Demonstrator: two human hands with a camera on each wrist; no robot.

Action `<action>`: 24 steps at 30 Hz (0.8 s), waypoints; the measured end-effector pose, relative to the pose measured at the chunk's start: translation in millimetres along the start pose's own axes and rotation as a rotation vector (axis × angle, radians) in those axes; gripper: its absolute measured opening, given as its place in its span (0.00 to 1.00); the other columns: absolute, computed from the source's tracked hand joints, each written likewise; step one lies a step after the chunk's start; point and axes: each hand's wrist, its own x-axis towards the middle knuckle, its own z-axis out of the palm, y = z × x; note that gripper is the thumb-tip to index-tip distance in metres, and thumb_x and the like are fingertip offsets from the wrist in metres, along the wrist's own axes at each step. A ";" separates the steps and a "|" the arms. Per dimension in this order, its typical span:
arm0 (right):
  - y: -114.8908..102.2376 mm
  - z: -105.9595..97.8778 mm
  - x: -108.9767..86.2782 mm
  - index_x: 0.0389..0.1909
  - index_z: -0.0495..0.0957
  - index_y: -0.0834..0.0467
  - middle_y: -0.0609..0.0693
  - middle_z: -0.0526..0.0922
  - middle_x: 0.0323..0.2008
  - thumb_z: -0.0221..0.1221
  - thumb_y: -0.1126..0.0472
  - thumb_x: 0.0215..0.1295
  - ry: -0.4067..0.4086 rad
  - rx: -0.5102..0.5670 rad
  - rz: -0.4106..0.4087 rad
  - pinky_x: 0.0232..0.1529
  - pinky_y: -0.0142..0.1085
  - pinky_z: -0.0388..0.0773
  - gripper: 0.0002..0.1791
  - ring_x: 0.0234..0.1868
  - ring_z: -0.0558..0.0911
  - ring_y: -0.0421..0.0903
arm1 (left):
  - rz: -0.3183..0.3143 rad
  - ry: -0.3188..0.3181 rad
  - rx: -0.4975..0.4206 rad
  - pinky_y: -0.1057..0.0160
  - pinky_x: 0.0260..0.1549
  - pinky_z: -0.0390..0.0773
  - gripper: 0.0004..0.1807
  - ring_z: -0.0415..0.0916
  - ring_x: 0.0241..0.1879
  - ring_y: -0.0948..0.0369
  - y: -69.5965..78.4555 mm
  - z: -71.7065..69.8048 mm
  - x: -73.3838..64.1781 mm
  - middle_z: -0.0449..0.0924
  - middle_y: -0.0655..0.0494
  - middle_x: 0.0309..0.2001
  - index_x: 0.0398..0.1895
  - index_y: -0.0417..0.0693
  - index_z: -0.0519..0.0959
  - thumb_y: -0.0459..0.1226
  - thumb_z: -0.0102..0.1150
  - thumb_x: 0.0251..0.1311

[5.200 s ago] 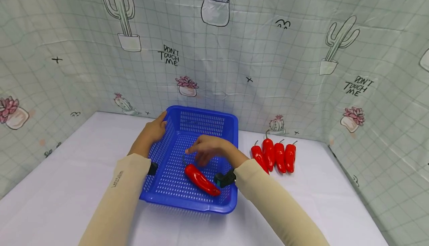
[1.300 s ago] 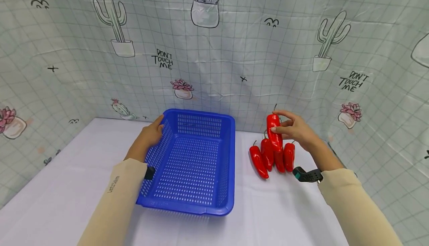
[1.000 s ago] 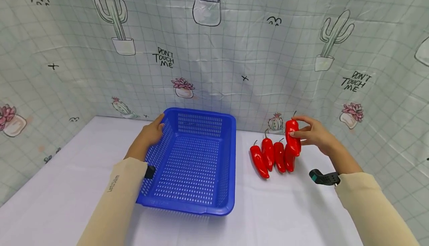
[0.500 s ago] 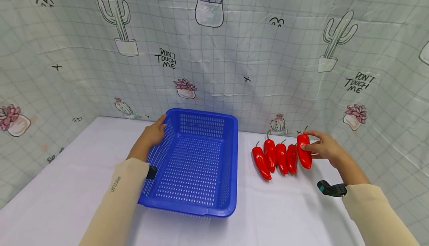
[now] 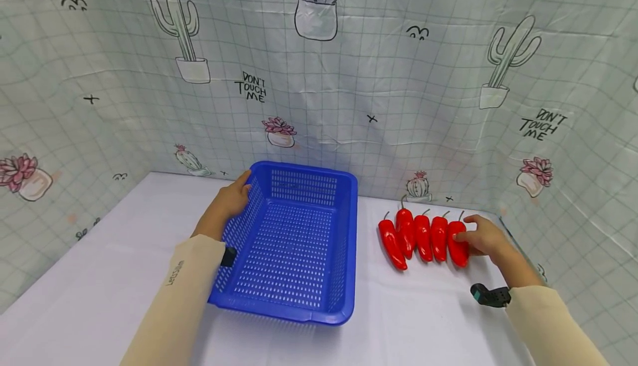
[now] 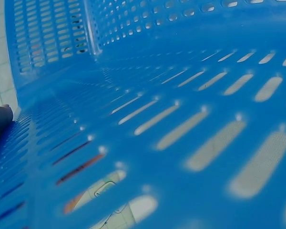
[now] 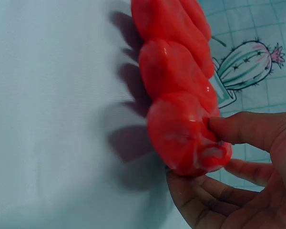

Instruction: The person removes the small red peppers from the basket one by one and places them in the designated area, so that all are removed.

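Observation:
A blue plastic basket (image 5: 299, 316) with slotted sides stands on the white table, its inside bare. At its upper left side my left hand (image 5: 231, 200) holds the rim; only a dark fingertip (image 6: 1, 119) shows in the left wrist view. To the right, several red chili peppers (image 5: 423, 237) with thin stems lie side by side in a row. My right hand (image 5: 485, 237) pinches the rightmost red chili pepper (image 5: 457, 244) between thumb and fingers. In the right wrist view this chili pepper (image 7: 176, 129) sits against its neighbour, low at the table surface.
Behind the table hangs a pale grid-patterned cloth (image 5: 339, 89) with cactus drawings, which also rises at both sides. White table surface (image 5: 399, 321) lies in front of the chili peppers. The basket's right wall stands between the basket's inside and the row.
A chili pepper lay in the basket earlier; the basket is now bare. My right hand has carried a chili pepper rightward over the row and down to its right end. The left hand stays put.

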 end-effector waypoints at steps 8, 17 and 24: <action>0.4 6.6 -2.5 0.67 0.53 0.76 0.78 0.66 0.56 0.59 0.60 0.64 0.011 -0.010 0.013 0.43 0.44 0.85 0.39 0.44 0.79 0.61 | 0.004 0.008 0.007 0.35 0.66 0.60 0.29 0.61 0.66 0.31 0.7 0.9 -0.4 0.57 0.29 0.70 0.78 0.41 0.43 0.38 0.26 0.78; 2.3 12.5 -10.3 0.59 0.64 0.81 0.75 0.78 0.45 0.52 0.59 0.68 0.126 -0.132 -0.061 0.35 0.40 0.86 0.30 0.29 0.84 0.50 | -0.011 0.001 0.005 0.35 0.65 0.61 0.29 0.62 0.66 0.31 3.0 0.7 -2.3 0.59 0.29 0.69 0.78 0.42 0.43 0.37 0.26 0.78; 3.2 14.5 -14.7 0.52 0.69 0.83 0.70 0.82 0.35 0.49 0.58 0.70 0.188 -0.187 -0.107 0.32 0.41 0.84 0.27 0.28 0.83 0.52 | -0.002 0.012 0.032 0.35 0.65 0.62 0.28 0.63 0.65 0.31 2.5 -0.1 -0.8 0.60 0.29 0.69 0.78 0.42 0.44 0.37 0.26 0.78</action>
